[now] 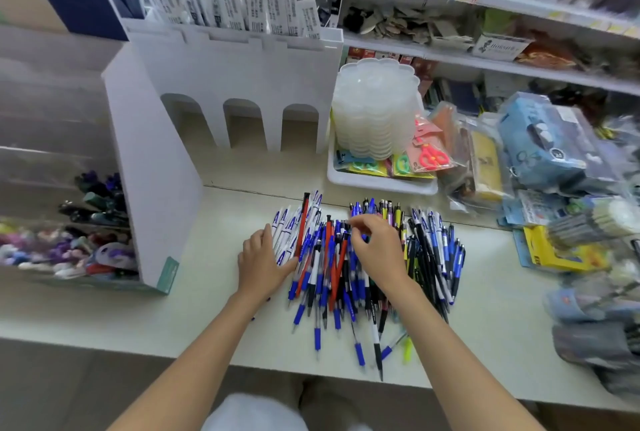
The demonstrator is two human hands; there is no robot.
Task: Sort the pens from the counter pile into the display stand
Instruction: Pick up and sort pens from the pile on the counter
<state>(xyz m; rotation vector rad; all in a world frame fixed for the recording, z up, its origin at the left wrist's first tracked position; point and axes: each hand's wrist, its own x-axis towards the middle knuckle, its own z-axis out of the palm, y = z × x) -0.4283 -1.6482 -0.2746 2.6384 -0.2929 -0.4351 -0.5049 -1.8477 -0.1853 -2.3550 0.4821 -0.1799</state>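
Two bare hands are sorting through a heap of pens on a shop counter.
The pale counter (207, 309) is showing open surface between the tall white plastic display stand (152, 167) at the left, its bins blurring, and the centre's mixed blue, black, red and white pen pile (363, 278). The left hand (263, 261) is resting straight-fingered against the pile's white pens. The right hand (379, 247) is pinching pen tops with curled fingers that are hiding which pen.

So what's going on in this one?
A person is working bare-handed on the pile of pens on the counter. The left grip rests flat on the white pens at the pile's left edge. The right grip pinches among pens mid-pile. Nothing is lifted toward the white display stand behind yet.
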